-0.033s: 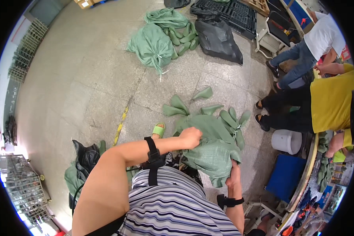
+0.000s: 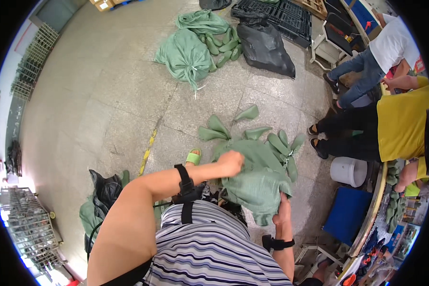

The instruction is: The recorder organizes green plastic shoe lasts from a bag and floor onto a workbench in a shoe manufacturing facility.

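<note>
A green woven sack (image 2: 260, 188) lies bunched up in front of me. My left hand (image 2: 230, 163) is closed in a fist at its upper left side, with the cloth gathered under it; the fingertips are hidden. At the sack's lower right edge, my right hand (image 2: 283, 209) grips the cloth, its fingers partly covered by it. Several green shoe lasts fan out on the floor just beyond the sack, one loose last (image 2: 247, 113) lying farthest out. A bunch of lasts (image 2: 277, 143) at the right is tied with white string.
Tied green sacks (image 2: 183, 55), more lasts and a black bag (image 2: 267, 50) lie farther ahead. A black bag (image 2: 106, 188) sits at my left. To the right are a white bucket (image 2: 349, 171), a blue panel (image 2: 347, 214), and two people at a long workbench (image 2: 374, 209).
</note>
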Demonstrator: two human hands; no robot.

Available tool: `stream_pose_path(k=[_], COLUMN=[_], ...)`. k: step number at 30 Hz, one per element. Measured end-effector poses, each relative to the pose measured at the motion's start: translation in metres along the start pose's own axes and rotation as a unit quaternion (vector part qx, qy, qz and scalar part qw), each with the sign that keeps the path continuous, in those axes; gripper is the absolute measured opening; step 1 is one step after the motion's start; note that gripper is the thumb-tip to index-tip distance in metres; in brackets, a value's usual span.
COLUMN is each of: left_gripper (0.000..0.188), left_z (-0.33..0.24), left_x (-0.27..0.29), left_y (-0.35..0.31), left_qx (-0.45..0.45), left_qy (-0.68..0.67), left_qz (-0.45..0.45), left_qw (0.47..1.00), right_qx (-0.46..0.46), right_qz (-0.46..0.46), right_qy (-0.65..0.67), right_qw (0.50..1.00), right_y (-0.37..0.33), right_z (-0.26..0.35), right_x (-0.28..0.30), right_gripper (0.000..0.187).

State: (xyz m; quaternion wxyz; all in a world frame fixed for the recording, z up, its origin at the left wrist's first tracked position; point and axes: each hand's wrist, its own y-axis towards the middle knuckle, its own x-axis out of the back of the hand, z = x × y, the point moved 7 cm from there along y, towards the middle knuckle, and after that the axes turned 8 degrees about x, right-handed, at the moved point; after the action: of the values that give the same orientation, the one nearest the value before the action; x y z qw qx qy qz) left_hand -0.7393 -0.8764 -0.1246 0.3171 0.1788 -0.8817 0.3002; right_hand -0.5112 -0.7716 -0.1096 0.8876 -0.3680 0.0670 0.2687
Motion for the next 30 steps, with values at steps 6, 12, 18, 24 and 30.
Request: stream_pose_path(k=[6,12,18,24,30], left_gripper=[0.017,0.022,0.019,0.025,0.022], left_z=[0.022,0.008,0.085,0.101,0.091], left_x=[-0.009,0.018,-0.057,-0.100,-0.191], left_y=[0.026,-0.020,0.009,-0.033,-0.051], left_qx=[0.067,-0.036,0.076,0.092,0.012], left_qy=[-0.004,-0.083,-0.187,-0.221,-0.257], left_qz=[-0.033,-0.023,-0.010,0.253,0.317], left_qw=[0.997,0.996,0.979,0.938,0.913], right_qx=[-0.029,0.059,-0.073,-0.202,-0.256], right_qz=[-0.038,0.010,0.030,-0.225,-0.243], right_qy=[0.012,0.002,0.138,0.188,0.170], right_qw=[0.999,0.998,0.987,0.934,0.920], right_y=[0.066,0.065,0.070,0.036,0.104], right_z=[-0.042,0.035,-0.136,-0.243,-0.254], right_x=[0.007,-0.019,0.002,0.015,-0.028], right_gripper=[0.049,0.044,0.057,0.056,0.055])
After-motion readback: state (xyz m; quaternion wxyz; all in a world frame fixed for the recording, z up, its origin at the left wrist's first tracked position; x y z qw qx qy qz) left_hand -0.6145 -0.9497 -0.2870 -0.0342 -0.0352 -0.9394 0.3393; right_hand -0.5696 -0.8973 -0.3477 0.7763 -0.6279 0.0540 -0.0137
